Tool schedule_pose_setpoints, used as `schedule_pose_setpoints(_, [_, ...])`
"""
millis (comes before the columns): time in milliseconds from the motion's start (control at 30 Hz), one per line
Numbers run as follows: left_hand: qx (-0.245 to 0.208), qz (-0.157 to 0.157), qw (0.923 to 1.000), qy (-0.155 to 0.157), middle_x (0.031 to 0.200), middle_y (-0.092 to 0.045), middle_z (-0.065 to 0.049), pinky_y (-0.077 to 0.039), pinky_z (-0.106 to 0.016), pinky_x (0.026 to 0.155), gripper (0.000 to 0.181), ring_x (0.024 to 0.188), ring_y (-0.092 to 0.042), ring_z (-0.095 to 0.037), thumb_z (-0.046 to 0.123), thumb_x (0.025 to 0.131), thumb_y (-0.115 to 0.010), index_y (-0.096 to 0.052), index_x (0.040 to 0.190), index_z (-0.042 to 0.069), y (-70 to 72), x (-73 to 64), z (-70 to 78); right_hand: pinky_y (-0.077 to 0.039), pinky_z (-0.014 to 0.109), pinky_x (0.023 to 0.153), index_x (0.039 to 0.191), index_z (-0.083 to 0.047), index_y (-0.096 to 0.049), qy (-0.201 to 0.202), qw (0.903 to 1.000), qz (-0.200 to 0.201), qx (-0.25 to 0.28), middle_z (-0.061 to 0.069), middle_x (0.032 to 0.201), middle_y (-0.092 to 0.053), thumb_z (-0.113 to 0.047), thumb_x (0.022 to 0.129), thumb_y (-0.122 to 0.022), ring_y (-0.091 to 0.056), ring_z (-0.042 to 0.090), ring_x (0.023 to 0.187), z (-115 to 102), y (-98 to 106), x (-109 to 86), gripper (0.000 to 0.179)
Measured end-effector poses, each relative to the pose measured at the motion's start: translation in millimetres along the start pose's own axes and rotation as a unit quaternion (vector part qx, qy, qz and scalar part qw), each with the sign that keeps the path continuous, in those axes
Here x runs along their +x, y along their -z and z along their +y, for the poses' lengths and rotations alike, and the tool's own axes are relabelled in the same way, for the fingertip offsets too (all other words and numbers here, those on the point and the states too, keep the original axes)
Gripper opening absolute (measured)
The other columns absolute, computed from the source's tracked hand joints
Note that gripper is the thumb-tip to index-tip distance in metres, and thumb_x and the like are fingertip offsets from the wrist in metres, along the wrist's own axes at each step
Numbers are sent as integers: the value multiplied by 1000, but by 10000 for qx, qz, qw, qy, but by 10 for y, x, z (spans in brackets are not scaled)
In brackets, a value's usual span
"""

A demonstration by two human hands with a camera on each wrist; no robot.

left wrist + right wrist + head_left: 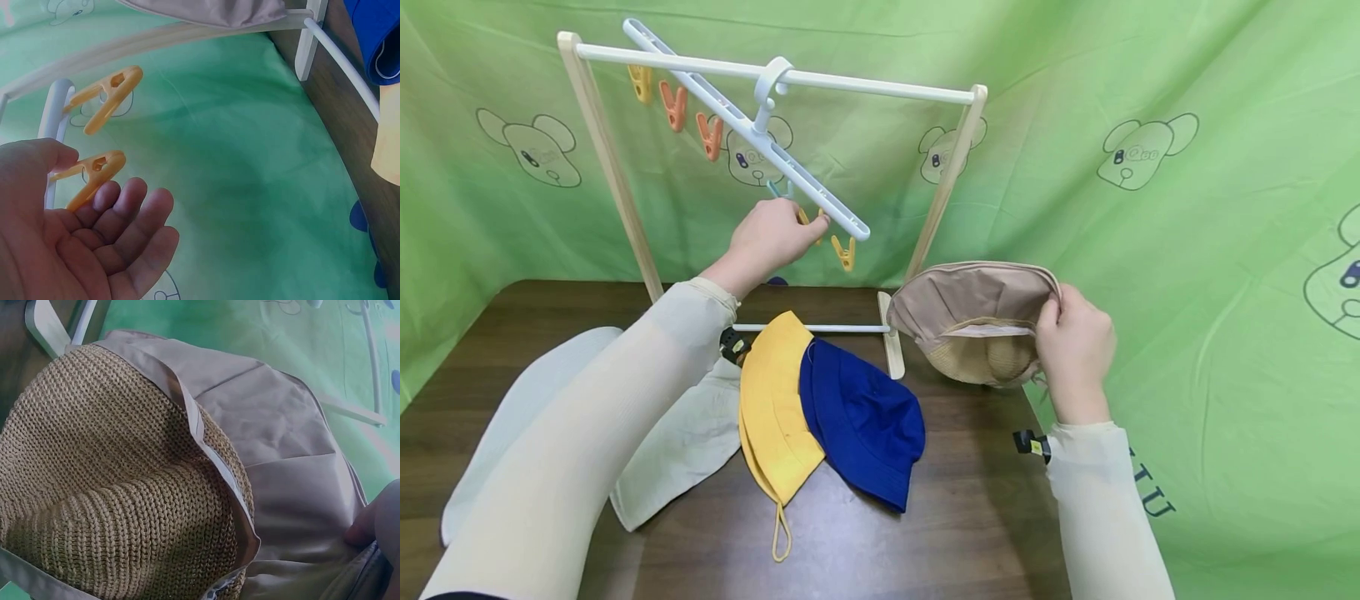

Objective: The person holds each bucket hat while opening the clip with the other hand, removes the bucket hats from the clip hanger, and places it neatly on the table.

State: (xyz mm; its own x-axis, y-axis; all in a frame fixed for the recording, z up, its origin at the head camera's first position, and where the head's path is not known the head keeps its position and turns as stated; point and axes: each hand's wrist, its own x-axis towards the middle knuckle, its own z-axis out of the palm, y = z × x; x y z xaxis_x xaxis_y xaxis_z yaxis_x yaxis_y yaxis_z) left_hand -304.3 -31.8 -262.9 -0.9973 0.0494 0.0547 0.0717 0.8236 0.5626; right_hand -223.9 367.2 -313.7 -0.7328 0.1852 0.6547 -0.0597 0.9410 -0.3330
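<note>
My left hand (769, 237) is raised to a pale blue clip hanger (812, 190). Between its thumb and index finger it pinches a yellow clothespin (103, 167), the other fingers loosely bent. A second yellow clothespin (844, 253) hangs at the hanger's near end. Over on the right, my right hand (1078, 350) grips the brim of a beige sun hat (973, 292), held up with its hollow side towards me. The hat's woven crown (112, 456) and smooth brim fill the right wrist view. Most of the right fingers are hidden behind the brim.
The hanger hooks over the white bar (880, 84) of a wooden-legged rack, with orange clothespins (674, 106) farther along. On the brown table (940, 517) lie a blue bucket hat (868, 417), a yellow hat (778, 408) and a pale hat (685, 442). Green cloth (1225, 333) hangs behind.
</note>
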Motion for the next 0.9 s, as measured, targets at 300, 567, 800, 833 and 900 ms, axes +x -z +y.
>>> schedule_pose_setpoints(300, [0, -54, 10000, 32, 57, -37, 5, -29, -31, 48, 52, 55, -42, -17, 61, 97, -46, -49, 68, 18, -8, -6, -10, -46, 58, 60, 102, 0, -73, -180, 9998, -10, -42, 24, 94, -74, -17, 102, -50, -66, 47, 73, 113, 26, -54, 28])
schedule_pose_setpoints(567, [-78, -42, 10000, 30, 57, -39, 4, -28, -30, 46, 52, 54, -41, -17, 61, 97, -45, -52, 70, 17, -13, -9, -23, -47, 57, 59, 105, 1, -73, -240, 9994, -157, -209, 25, 95, -74, -18, 102, -50, -67, 48, 75, 185, 9, -84, 30])
schedule_pose_setpoints(800, [-85, -76, 9999, 50, 58, -39, 4, -28, -30, 46, 52, 54, -41, -16, 62, 96, -45, -53, 71, 17, -16, -13, -31, -46, 58, 58, 104, 2, -71, -76, 9989, -318, -342, 27, 90, -72, -17, 102, -47, -65, 50, 72, 177, -54, -185, 31])
schedule_pose_setpoints(833, [-81, -78, 9999, 50, 58, -39, 4, -28, -30, 46, 52, 54, -41, -17, 62, 96, -45, -52, 71, 17, -12, -13, -33, -47, 58, 58, 105, 2, -71, -38, 9989, -335, -333, 27, 91, -72, -17, 102, -47, -65, 49, 72, 170, -66, -204, 31])
schedule_pose_setpoints(900, [-61, -65, 9999, 53, 58, -40, 4, -28, -30, 46, 52, 54, -41, -17, 61, 96, -45, -53, 71, 17, -5, -13, -41, -46, 59, 57, 103, 2, -71, 70, 9987, -374, -333, 27, 89, -72, -17, 102, -48, -65, 50, 70, 150, -93, -240, 30])
